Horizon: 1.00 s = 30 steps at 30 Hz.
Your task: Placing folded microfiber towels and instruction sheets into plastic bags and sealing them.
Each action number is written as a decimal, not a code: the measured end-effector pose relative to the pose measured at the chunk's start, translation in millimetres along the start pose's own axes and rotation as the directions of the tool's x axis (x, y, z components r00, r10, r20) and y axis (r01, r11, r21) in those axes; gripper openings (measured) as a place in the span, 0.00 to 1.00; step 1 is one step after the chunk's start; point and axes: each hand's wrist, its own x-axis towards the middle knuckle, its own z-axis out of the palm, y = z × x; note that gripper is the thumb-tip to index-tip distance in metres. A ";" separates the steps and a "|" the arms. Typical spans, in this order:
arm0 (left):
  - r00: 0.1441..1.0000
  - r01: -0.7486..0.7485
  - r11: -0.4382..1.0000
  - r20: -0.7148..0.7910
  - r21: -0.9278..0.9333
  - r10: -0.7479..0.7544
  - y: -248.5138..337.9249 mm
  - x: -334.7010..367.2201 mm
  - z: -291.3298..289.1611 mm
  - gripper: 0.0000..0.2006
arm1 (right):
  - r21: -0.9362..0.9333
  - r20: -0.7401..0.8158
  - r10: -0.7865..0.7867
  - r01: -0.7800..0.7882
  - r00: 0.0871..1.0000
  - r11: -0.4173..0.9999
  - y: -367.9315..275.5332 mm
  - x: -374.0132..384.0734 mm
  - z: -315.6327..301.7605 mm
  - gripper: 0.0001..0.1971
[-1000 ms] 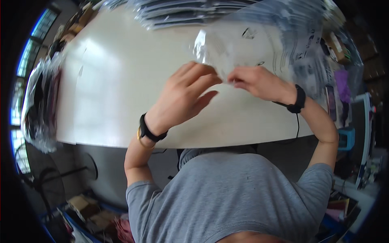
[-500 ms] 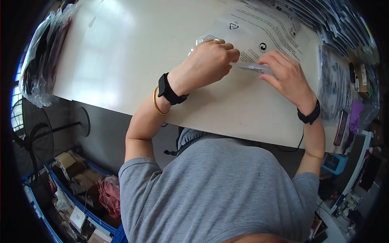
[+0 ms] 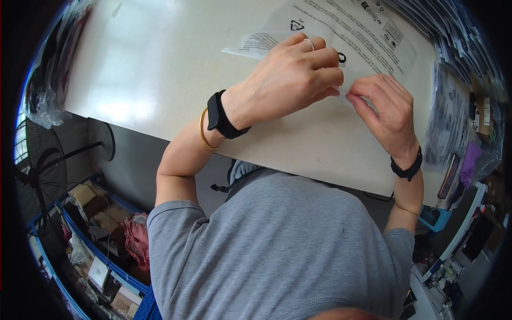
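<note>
One head-worn fisheye looks steeply down, close over the white table [image 3: 160, 80].

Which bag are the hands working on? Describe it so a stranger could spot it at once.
Start at the white table. Near its front edge the left hand and right hand meet, fingers pinching a flat clear plastic bag with black print and a triangle symbol. It lies alone and spread out, unlike the stacked bags along the table's right side.
</note>
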 end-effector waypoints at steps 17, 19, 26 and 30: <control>0.978 0.206 0.975 -0.004 0.078 -0.206 -23.0 -4.8 -48.7 0.12 | -0.358 0.012 0.157 -0.143 0.987 0.923 37.1 -12.8 -69.3 0.05; 0.979 0.204 0.977 -0.031 0.063 -0.202 -21.8 -4.9 -43.0 0.09 | -0.383 0.024 0.170 -0.148 0.985 0.912 39.3 -13.4 -74.4 0.07; 0.895 0.438 0.817 0.099 -0.374 -0.435 0.3 -0.8 -27.4 0.05 | -0.313 0.001 0.166 -0.157 0.986 0.937 14.8 0.2 -56.3 0.13; 0.920 0.373 0.772 0.098 -0.515 -0.379 14.6 6.7 -22.3 0.10 | -0.105 -0.002 -0.023 0.023 1.000 0.994 -15.0 15.1 -17.5 0.14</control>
